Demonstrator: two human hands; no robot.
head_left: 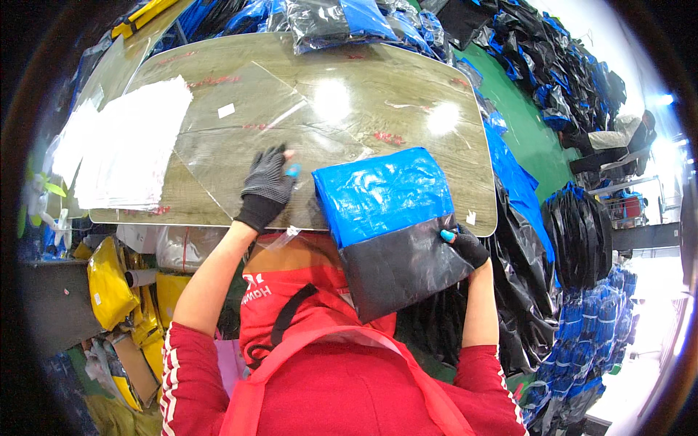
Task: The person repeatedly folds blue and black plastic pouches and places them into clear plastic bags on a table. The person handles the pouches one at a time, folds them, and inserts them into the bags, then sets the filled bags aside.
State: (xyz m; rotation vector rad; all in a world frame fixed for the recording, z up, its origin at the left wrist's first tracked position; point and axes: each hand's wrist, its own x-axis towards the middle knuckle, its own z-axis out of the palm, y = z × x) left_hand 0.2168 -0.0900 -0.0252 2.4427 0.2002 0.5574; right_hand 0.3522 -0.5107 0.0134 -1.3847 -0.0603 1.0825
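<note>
**Clamped on the folded plastic [389, 200] with the right hand [469, 251], over clear film [218, 156] with the left hand [267, 174]**

Grips the plastic at its right edge, thumb on the black face, other right fingers mostly hidden behind it. Extends leftward from those fingers, blue farther out and black nearer the body, overlapping the near rim of the table [407, 80]. Has the left hand palm down, well left of the right fingers and just beside the blue part, apart from it. Shows left fingers close together and lightly curved; cannot tell whether pinching the film or only lying on it, with the undersides out of sight. Wears dark gloves on both hands, with turquoise at a digit of each.

Includes, left of the left fingers, a pile of white sheets [131, 145]; ahead and slightly left of them, a small white label [226, 110]; far ahead, a blue-and-grey pack [316, 22]. Includes also yellow packs [110, 272] lower left of the left fingers, and black bundles [578, 236] well right of the right fingers.
</note>
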